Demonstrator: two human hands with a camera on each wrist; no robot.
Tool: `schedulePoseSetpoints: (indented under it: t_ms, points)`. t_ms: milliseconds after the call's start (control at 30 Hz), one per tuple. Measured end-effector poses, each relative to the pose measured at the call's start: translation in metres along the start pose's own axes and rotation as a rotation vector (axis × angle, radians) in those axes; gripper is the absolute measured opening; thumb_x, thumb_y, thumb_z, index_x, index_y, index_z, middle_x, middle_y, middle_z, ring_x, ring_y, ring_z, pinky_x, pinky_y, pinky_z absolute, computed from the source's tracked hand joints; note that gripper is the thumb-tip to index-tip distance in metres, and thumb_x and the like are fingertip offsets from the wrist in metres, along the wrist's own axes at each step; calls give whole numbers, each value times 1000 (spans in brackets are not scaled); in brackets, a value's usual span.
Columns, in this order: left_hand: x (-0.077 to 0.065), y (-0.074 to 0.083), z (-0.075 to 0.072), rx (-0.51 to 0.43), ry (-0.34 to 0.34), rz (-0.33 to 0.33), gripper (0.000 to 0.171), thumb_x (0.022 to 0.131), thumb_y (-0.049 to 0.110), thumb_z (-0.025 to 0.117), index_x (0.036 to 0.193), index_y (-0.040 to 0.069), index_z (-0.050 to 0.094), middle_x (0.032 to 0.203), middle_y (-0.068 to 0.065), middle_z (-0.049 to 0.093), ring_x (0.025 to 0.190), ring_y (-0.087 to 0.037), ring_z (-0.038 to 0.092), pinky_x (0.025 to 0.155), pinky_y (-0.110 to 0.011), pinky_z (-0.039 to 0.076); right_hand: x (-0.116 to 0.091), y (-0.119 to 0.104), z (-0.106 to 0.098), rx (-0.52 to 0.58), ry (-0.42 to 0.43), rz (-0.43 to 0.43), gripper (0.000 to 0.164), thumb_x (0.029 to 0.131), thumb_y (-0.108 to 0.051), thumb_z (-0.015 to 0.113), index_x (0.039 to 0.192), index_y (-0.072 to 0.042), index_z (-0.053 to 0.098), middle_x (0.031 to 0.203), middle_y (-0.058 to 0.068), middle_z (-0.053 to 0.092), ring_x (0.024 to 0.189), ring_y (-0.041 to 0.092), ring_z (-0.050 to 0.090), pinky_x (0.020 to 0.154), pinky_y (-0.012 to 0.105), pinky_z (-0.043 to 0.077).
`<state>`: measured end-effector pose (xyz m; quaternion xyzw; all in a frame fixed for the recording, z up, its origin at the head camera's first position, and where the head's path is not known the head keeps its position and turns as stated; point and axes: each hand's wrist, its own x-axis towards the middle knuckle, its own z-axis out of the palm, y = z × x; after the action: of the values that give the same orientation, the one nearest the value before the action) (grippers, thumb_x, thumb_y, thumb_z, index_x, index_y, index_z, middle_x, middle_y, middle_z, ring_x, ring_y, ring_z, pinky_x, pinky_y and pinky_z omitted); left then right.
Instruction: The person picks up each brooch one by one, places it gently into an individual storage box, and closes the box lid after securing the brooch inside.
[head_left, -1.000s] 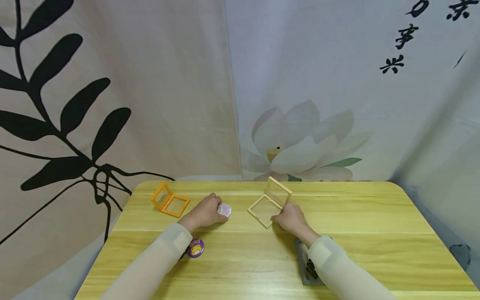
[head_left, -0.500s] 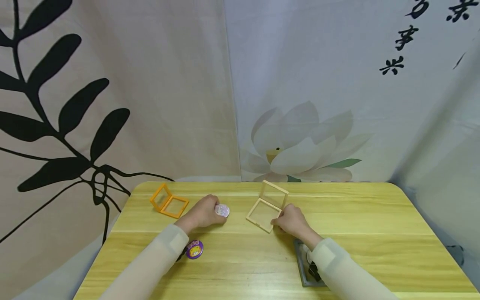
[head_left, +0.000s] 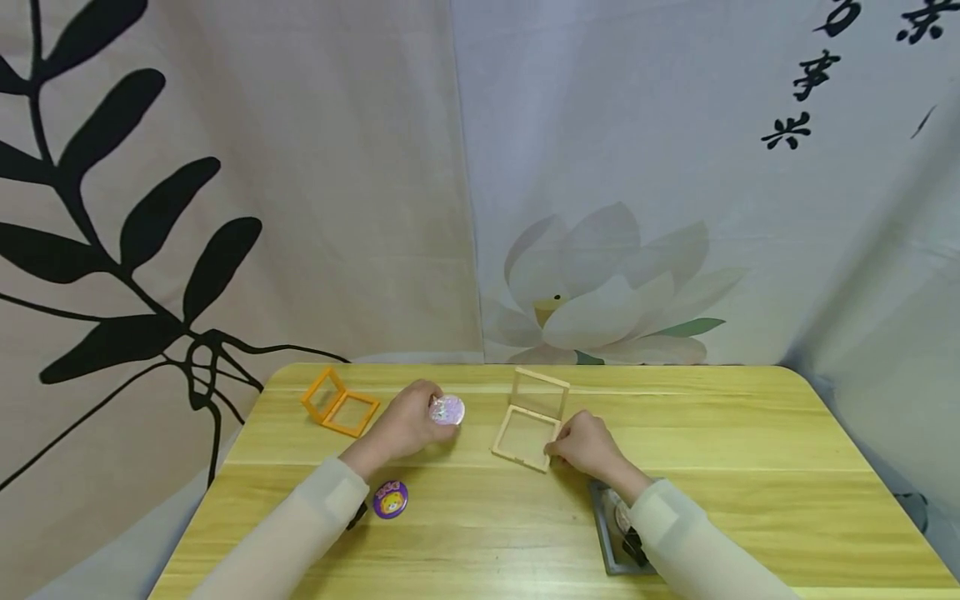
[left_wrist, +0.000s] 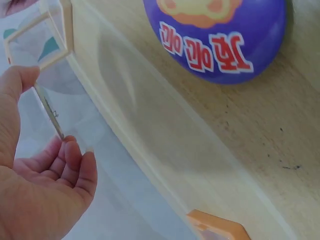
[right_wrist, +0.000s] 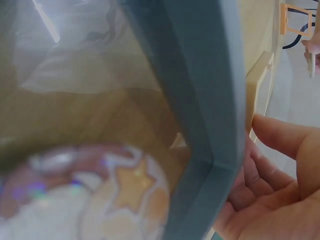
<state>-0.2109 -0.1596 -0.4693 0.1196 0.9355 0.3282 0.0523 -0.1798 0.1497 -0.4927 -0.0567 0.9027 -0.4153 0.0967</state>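
1. A pale printed curtain [head_left: 360, 208] hangs behind a wooden table [head_left: 480, 542].
2. The left hand [head_left: 412, 421] pinches the pale badge [head_left: 447, 410] by its rim, the thumb and fingers spread only as far as the disc needs. It appears to be above the table, between the two unfolded frames. Probably the rim is chosen so that the printed face stays uncovered.
3. The right hand [head_left: 592, 446] pinches the near right corner of the cream frame [head_left: 535, 412], the thumb pressing the edge and the fingers curled. How far these fingers reach behind it, I cannot tell. A corner grip seems suitable for turning the frame without touching its clear film.
4. The orange frame [head_left: 335, 406] stands unfolded at the left, perhaps so that its inside is easy to reach. The purple badge [head_left: 391, 500] lies face up near the left sleeve.
5. The grey frame [head_left: 603, 533] lies partly under the right sleeve, with a star badge [right_wrist: 100, 200] at its film.
6. Compared with one second ago, the cream frame has turned, so its hinge is now more level in the head view. The pale badge is slightly higher and shows more of its face. The orange frame and purple badge have kept their places.
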Motion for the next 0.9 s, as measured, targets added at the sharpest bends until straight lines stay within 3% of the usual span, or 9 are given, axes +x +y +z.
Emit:
schedulePoseSetpoints:
  t_ms: [167, 400, 900]
  points:
    - [-3, 6, -1, -15, 40, 10, 56, 78, 25, 94, 119, 0, 65, 107, -4, 62, 87, -18, 59, 77, -36, 54, -2, 0, 0, -7, -2, -17, 36, 89, -7, 80, 55, -4, 68, 48, 8, 60, 40, 10, 32, 45, 25, 28]
    - [-7, 18, 4, -38, 97, 48, 59, 76, 22, 95, 122, 0, 65, 115, -6, 64, 98, -22, 62, 89, -42, 55, -2, 2, -1, -17, -20, -34, 34, 90, -8, 79, 57, -5, 70, 51, 7, 63, 41, 9, 34, 45, 24, 29]
    - [-13, 37, 22, -79, 82, 153, 54, 77, 21, 93, 120, 2, 67, 109, 0, 62, 91, -15, 60, 80, -34, 54, -3, 3, -3, -18, -38, -67, 29, 90, -7, 78, 62, -7, 72, 54, 3, 64, 44, 9, 37, 47, 24, 30]
